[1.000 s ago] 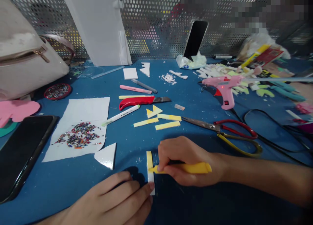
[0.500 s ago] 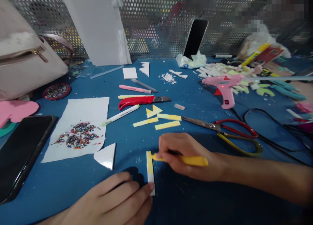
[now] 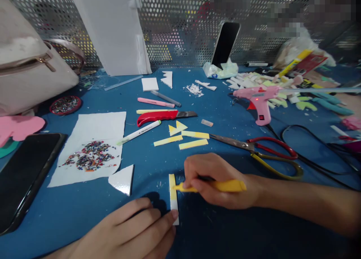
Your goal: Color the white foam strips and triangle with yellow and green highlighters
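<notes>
A narrow white foam strip (image 3: 173, 197) lies lengthwise on the blue table, its far part coloured yellow and its near end still white. My left hand (image 3: 135, 229) pins that near end with a fingertip; its thumb is mostly hidden. Closed around a yellow marker (image 3: 222, 186), my right hand (image 3: 216, 180) rests the marker's tip against the strip's yellow part. Just beyond lie several yellow-coloured pieces, among them a strip (image 3: 193, 144) and a notched crown-like piece (image 3: 178, 128). A white curved foam offcut (image 3: 123, 180) sits left of the strip.
Scissors (image 3: 251, 147) and a pink glue gun (image 3: 261, 101) with its cord lie to the right. A red-handled cutter (image 3: 158, 117) and several markers are ahead. Paper (image 3: 104, 123) holding beads and a phone (image 3: 25, 180) lie left; another phone (image 3: 225, 44) stands behind.
My right hand has shifted slightly right and nearer, drawing the marker tip a little down along the strip. My left hand stays in place.
</notes>
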### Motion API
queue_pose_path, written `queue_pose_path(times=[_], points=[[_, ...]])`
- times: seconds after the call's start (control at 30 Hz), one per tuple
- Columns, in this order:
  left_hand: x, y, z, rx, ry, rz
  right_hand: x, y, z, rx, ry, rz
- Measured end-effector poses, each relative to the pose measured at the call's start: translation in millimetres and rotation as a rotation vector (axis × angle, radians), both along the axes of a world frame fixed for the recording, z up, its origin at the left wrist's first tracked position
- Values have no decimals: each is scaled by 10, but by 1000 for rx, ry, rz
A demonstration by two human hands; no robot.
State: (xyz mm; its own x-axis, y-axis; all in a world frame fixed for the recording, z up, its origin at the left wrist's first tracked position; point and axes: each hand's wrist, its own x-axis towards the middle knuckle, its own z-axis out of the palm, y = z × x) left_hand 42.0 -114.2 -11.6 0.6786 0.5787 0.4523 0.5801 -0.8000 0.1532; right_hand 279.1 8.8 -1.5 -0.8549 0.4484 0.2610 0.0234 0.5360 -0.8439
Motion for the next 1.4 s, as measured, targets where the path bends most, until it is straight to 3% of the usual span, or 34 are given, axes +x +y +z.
queue_pose_path(times=[0.1, 0.23, 0.4, 0.57, 0.73, 0.87, 1.03, 1.17, 1.33, 1.4], points=[[7, 13, 9, 3, 7, 4, 2, -1, 8, 44, -25, 64], [-15, 11, 7, 9, 25, -38, 2, 8, 7, -30, -41, -163], [-15, -11, -24, 3, 31, -11, 12, 1, 1, 12, -25, 97], [-13, -5, -47, -7, 21, -18, 24, 10, -12, -69, -37, -151], [-7, 18, 2, -3, 19, -12, 12, 12, -8, 0, -27, 74], [-1, 29, 36, 1, 14, -13, -2, 16, 6, -26, -40, -135], [5, 9, 20, -16, 18, -5, 13, 16, 10, 11, -25, 61], [5, 7, -14, -8, 17, -29, 18, 18, 6, -23, -37, -117], [2, 16, -11, -13, 13, -11, 15, 12, -2, 17, -23, 62], [-2, 8, 10, -36, 9, -6, 13, 9, -2, 27, -40, -21]])
